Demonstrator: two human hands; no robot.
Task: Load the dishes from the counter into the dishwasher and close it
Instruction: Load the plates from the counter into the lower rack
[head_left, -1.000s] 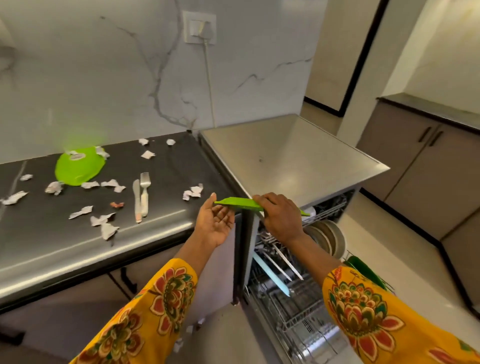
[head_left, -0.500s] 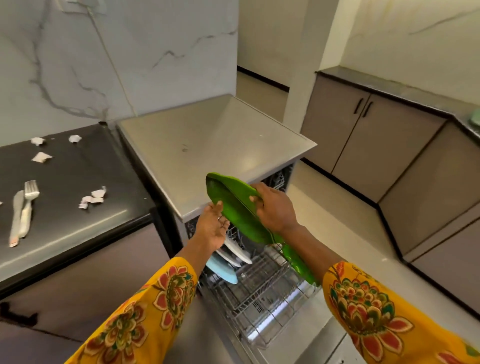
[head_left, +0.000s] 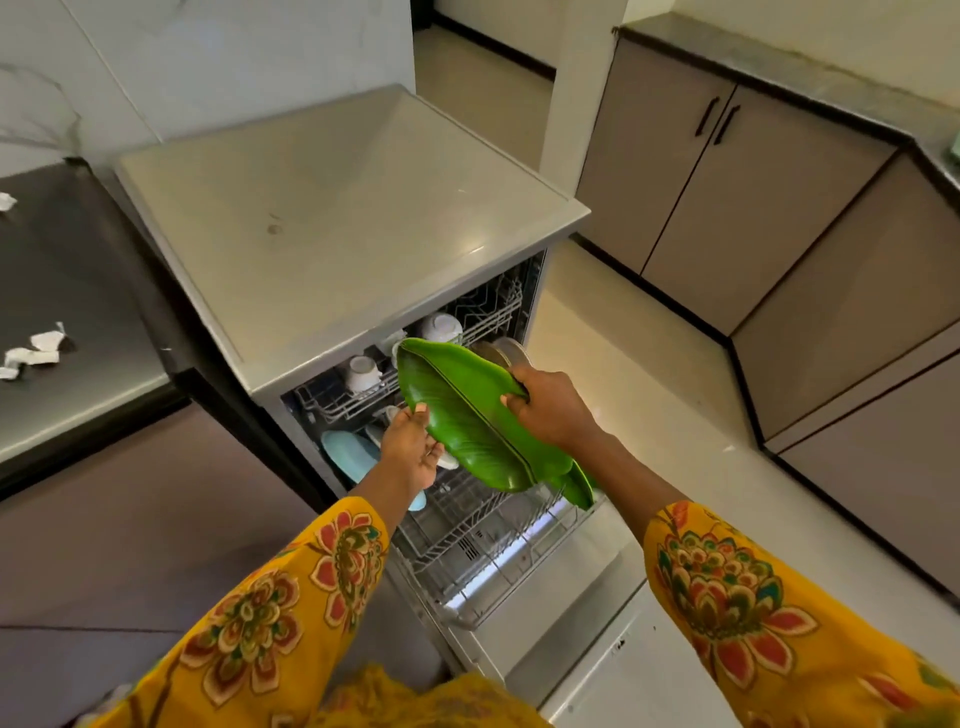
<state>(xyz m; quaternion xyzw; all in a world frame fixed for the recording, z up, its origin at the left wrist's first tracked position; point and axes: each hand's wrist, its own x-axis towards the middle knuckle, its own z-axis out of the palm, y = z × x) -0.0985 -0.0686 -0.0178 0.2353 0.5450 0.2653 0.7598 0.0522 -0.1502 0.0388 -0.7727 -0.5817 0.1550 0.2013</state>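
Observation:
A green leaf-shaped plate (head_left: 462, 415) is tilted on edge over the dishwasher's pulled-out lower rack (head_left: 483, 551). My right hand (head_left: 550, 410) grips its upper right rim. My left hand (head_left: 413, 449) touches its lower left edge with straight fingers. A second green plate (head_left: 579, 488) stands in the rack just behind it. A light blue plate (head_left: 350, 454) and white dishes stand at the rack's left. White cups (head_left: 363, 371) and bowls sit in the upper rack (head_left: 483, 317). The dishwasher door (head_left: 597, 623) lies open toward me.
The dishwasher's flat grey top (head_left: 332, 208) is bare. The dark counter (head_left: 67, 322) at left carries torn paper scraps (head_left: 34, 351). Brown cabinets (head_left: 727, 182) line the right wall, with pale floor (head_left: 649, 374) between them and the dishwasher.
My view has swung right and down, from the counter to the open dishwasher. Both hands have carried the green plate from counter height, tipped it on edge and lowered it toward the lower rack.

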